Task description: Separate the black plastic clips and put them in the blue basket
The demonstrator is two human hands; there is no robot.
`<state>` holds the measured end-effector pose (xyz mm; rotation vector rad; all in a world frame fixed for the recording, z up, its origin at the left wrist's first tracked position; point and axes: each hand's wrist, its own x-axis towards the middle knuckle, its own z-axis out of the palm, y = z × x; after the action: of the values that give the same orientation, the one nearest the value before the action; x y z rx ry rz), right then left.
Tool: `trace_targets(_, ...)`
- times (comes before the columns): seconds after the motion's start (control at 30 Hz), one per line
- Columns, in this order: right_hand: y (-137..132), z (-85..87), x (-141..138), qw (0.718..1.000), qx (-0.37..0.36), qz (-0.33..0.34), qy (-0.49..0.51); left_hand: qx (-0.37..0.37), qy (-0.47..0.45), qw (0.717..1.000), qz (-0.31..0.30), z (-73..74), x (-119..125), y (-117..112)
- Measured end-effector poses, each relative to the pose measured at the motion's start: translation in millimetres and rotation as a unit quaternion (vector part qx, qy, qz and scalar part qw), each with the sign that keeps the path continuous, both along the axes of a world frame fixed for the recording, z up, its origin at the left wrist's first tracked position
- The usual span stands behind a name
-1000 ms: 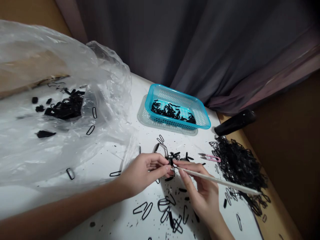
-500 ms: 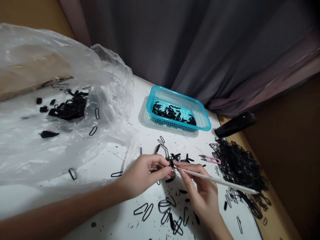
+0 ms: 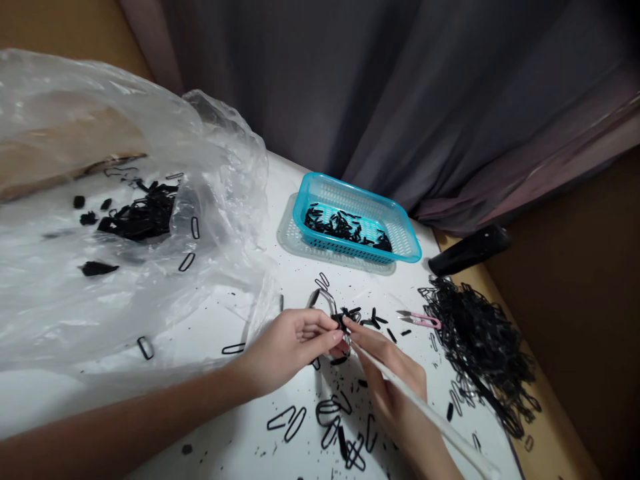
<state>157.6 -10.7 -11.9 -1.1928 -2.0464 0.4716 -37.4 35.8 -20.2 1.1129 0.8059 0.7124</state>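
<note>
Meeting, two hands (image 3: 287,343) (image 3: 403,363) hold one stick (image 3: 435,416), perhaps one black piece (image 3: 338,321).

White table (image 3: 240,440): grey tray (image 3: 286,233) beyond the fingers (image 3: 327,345), clear plastic bag (image 3: 233,180) left of them. Pink-handled snips (image 3: 426,321) right, black loop pile (image 3: 483,347) farther right. Loose loops (image 3: 329,404) and black strip (image 3: 343,442) on the near side.

Indoor light, dim overall, falls brightest on the white bench (image 3: 240,423), while the curtain (image 3: 300,73) and the right edge sink into darkness. Soft shadows lie beneath the hands (image 3: 285,347). Pale glare streaks the plastic bag (image 3: 227,177). Wide-angle distortion stretches the outer edges; fine detail in the black heap (image 3: 485,337) smears together.
</note>
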Motion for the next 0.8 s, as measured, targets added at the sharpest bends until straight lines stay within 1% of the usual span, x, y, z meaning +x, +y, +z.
trace_targets(0.07, -0.3, -2.1, 0.1, 1.0, 0.002, -0.016, -0.004, -0.003, 0.001, 1.0, -0.001, 0.0, 0.4, -0.1)
trace_targets(0.17, 1.2, -1.4, -2.7, 1.0, -0.008, -0.011, 0.02, 0.001, -0.001, 1.0, 0.001, -0.1, 0.7, -0.5)
trace_targets(0.23, 2.3, 0.6, -6.4, 0.998, -0.018, -0.012, 0.064, 0.007, -0.004, 1.0, 0.004, -0.2, 0.6, -0.5)
trace_targets(0.3, 3.0, 2.8, -10.5, 0.991, -0.038, -0.033, 0.123, 0.016, -0.011, 1.0, 0.004, -0.5, 0.6, -0.3)
trace_targets(0.37, 4.1, 4.8, -13.3, 0.978, -0.075, -0.067, 0.183, 0.016, -0.022, 1.0, 0.004, -0.9, 0.5, -0.2)
trace_targets(0.47, 7.3, 7.3, -12.5, 0.948, -0.129, -0.11, 0.269, 0.007, -0.033, 0.999, 0.004, -1.6, 0.3, -0.7)
trace_targets(0.53, 9.3, 9.0, -9.5, 0.928, -0.147, -0.134, 0.314, 0.003, -0.037, 0.999, 0.003, -1.4, 0.2, -1.1)
trace_targets(0.57, 9.7, 10.0, -8.2, 0.923, -0.147, -0.142, 0.325, 0.001, -0.038, 0.999, 0.004, -1.0, 0.2, -1.1)
trace_targets(0.63, 8.7, 12.0, -7.2, 0.928, -0.14, -0.143, 0.315, -0.005, -0.04, 0.999, 0.005, 0.5, 0.3, -0.6)
trace_targets(0.73, 4.3, 14.9, -10.3, 0.947, -0.122, -0.113, 0.275, -0.018, -0.043, 0.999, 0.009, 3.4, 0.1, 0.6)
trace_targets(0.8, 2.0, 16.2, -13.1, 0.955, -0.114, -0.095, 0.258, -0.023, -0.045, 0.999, 0.01, 4.8, -0.5, 1.1)
